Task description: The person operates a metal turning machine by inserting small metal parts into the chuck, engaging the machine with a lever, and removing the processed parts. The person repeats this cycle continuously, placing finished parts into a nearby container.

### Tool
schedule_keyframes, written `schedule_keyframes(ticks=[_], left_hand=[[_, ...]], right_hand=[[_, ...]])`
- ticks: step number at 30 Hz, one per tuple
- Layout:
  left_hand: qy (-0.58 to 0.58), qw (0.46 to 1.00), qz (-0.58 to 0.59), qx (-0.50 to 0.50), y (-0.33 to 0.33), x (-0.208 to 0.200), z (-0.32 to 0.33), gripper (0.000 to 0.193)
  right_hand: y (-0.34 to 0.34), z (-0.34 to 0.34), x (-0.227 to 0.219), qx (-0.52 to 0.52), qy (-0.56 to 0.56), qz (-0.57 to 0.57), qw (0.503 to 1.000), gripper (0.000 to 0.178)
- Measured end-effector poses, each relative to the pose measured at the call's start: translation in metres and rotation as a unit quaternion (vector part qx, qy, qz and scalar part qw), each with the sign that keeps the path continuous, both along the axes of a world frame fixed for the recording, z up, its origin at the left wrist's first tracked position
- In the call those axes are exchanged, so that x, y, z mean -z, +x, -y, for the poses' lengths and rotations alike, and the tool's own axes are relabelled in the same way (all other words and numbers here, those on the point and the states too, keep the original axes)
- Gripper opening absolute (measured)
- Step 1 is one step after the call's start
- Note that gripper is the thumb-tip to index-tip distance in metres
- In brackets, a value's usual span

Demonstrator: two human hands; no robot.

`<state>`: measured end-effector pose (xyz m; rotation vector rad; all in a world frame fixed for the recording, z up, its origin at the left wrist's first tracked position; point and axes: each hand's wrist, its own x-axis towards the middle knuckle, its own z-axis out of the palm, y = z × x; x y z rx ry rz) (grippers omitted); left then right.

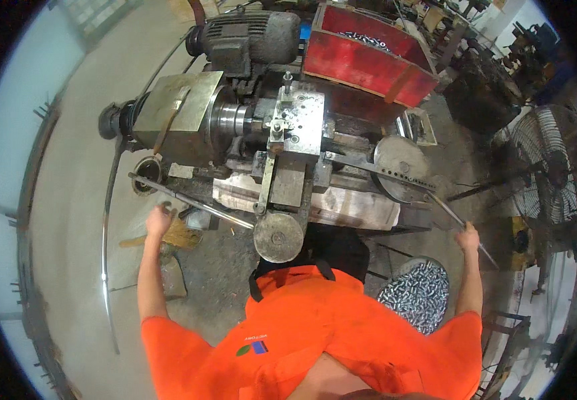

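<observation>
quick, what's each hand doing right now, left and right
Left hand: closed on the long metal lever at the lathe's left.
Right hand: closed on the thin lever rod.

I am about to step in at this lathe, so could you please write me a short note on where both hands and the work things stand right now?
Left hand: closed on the near end of the long lever bar that runs in front of the headstock.
Right hand: closed on the thin handle rod running out from the round disc on the machine's right side.
Tool block sits just right of the chuck; whether a workpiece is in it cannot be told.
Done: a bucket by the right leg is heaped with small shiny metal pieces.
Left: cannot be judged from this view.
</observation>
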<state>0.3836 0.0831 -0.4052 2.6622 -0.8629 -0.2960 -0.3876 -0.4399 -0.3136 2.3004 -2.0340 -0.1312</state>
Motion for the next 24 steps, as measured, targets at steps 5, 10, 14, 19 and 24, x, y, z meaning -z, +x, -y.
schedule_keyframes(ticks=[5,10,14,19,24], left_hand=[[-0.305,0.927,-0.156,-0.155,-0.006,-0.070,0.025,0.050],[-0.349,0.880,-0.213,-0.242,-0.025,-0.073,0.056,0.050],[-0.407,0.859,-0.155,-0.268,-0.024,-0.051,0.084,0.038],[-0.423,0.851,-0.161,-0.265,-0.018,-0.048,0.071,0.028],[-0.435,0.847,-0.156,-0.263,-0.035,-0.061,0.086,0.025]], right_hand=[[-0.019,-0.023,0.011,0.070,-0.008,-0.035,0.997,0.041],[-0.010,-0.131,0.026,0.000,0.023,0.040,0.999,0.024],[0.014,-0.231,0.060,0.102,0.185,0.459,0.863,0.021],[0.068,-0.267,0.053,0.062,0.171,0.482,0.857,0.032],[0.099,-0.277,0.016,0.084,0.153,0.516,0.839,0.028]])
